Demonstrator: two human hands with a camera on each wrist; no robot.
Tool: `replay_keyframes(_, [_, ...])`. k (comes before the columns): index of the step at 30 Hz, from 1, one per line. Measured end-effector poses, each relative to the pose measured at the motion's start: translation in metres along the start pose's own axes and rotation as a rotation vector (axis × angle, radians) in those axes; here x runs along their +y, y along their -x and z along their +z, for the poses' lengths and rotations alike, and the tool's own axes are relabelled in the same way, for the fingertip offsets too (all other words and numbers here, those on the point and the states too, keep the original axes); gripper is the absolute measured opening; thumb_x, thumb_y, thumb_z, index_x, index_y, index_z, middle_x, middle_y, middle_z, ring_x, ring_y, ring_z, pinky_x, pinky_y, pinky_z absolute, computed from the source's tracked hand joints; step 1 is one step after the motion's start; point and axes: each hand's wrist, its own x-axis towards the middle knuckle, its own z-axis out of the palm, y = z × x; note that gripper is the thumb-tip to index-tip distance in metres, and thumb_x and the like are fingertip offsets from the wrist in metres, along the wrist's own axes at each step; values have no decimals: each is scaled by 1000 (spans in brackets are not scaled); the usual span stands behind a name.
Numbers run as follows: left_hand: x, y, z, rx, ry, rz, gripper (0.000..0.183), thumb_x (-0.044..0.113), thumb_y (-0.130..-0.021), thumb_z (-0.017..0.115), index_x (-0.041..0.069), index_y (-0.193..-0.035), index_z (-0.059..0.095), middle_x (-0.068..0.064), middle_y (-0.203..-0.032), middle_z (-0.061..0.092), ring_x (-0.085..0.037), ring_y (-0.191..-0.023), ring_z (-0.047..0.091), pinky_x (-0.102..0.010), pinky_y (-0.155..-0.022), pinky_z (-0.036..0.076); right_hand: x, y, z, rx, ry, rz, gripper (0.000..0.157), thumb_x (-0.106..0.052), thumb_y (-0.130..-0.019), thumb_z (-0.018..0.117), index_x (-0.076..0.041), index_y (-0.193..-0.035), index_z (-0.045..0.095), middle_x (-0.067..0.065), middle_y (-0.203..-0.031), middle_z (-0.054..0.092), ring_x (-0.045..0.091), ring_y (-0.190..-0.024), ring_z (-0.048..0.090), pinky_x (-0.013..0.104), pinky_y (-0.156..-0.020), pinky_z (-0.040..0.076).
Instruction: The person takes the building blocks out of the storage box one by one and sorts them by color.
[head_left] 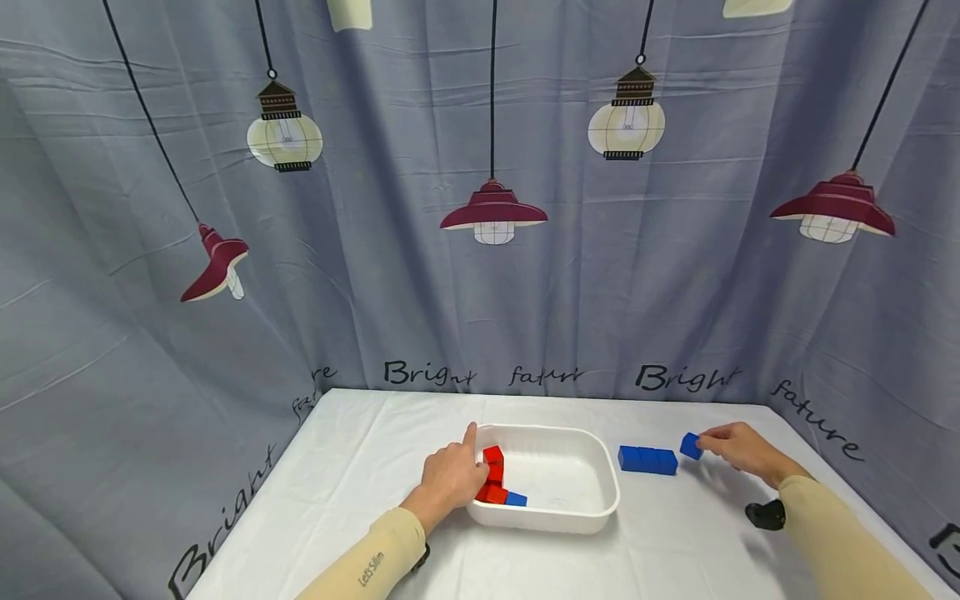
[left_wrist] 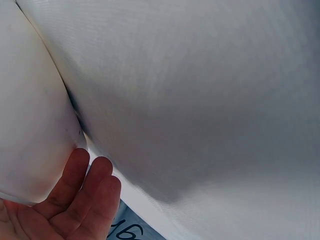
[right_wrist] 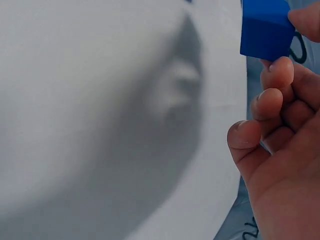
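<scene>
1. Near the far right corner of the worktop (head_left: pixel 652 542), the right hand (head_left: pixel 738 450) pinches a blue cube (head_left: pixel 690 447) between thumb and fingers; the right wrist view shows the remaining fingers bent and free of it.
2. Just left of that cube, and apart from it, a row of blue blocks (head_left: pixel 647 460) lies on the worktop, the blocks set side by side and touching. The row sits between the held cube and the white tray (head_left: pixel 562 475).
3. Between the worktop's left and right edges, the tray lies with its long sides roughly along the far edge.
4. At the tray's left end, the left hand (head_left: pixel 452 473) grips the wall: the thumb comes over the rim, the index finger reaches toward the far left corner, and the other fingers lie against the outside, as the left wrist view shows.
5. Inside, along the tray's left wall, are red blocks (head_left: pixel 496 473), partly hidden by the hand. One blue block (head_left: pixel 516 499) lies beside them, toward the near left corner.
6. Beyond the worktop's far edge hangs a grey-blue curtain (head_left: pixel 465 317) printed with lamps and dark lettering.
</scene>
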Motion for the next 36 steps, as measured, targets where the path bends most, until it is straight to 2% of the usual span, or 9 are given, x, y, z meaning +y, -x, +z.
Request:
replay_keyframes(9, [0, 0, 1, -7, 8, -7, 72, 35, -94, 59, 10, -157, 34, -13, -113, 71, -25, -83, 64, -46, -81, 55, 11, -1, 8, -12, -17, 24, 60, -37, -98, 59, 14, -130, 57, 33, -129, 60, 49, -117, 55, 54, -85, 53])
replay_keyframes(13, [0, 1, 2, -10, 13, -11, 72, 34, -94, 59, 10, -157, 34, -14, -115, 70, -26, -85, 65, -47, -83, 55, 15, -1, 13, -3, -10, 42, 59, -35, -96, 62, 14, -129, 58, 31, -127, 61, 40, -111, 58, 48, -83, 53])
replay_keyframes(20, [1, 1, 2, -13, 14, -9, 72, 34, -94, 59, 9, -157, 34, -14, -113, 71, -25, -82, 64, -47, -82, 55, 20, -2, 21, -1, -13, 70, 58, -32, -94, 65, 14, -128, 58, 18, -108, 68, 26, -96, 59, 43, -83, 52])
replay_keyframes(22, [1, 0, 1, -10, 10, -7, 72, 35, -94, 59, 10, -157, 34, -14, -112, 71, -25, -81, 63, -46, -81, 56, 20, -2, 22, 0, -20, 69, 57, -30, -93, 66, 14, -129, 57, 16, -108, 68, 24, -94, 58, 42, -82, 53])
replay_keyframes(26, [1, -1, 0, -9, 11, -4, 72, 35, -94, 59, 10, -157, 34, -13, -110, 71, -24, -78, 62, -45, -79, 55, 19, -3, 25, -5, -42, 58, 54, -25, -95, 64, 13, -132, 55, 11, -101, 67, 22, -89, 56, 37, -75, 49])
replay_keyframes(29, [1, -1, 0, -8, 14, -2, 72, 35, -94, 59, 10, -157, 34, -13, -110, 71, -23, -77, 61, -44, -78, 55, 17, -3, 27, -14, -75, 69, 51, -21, -95, 59, 12, -134, 54, 6, -91, 63, 21, -81, 54, 34, -68, 42])
replay_keyframes(36, [1, 0, 0, -17, 17, -14, 72, 36, -94, 59, 11, -157, 34, -13, -114, 71, -24, -82, 63, -46, -81, 55, 13, -3, 29, -33, -103, 66, 50, -17, -93, 55, 10, -136, 54, 5, -82, 58, 19, -68, 51, 29, -59, 38])
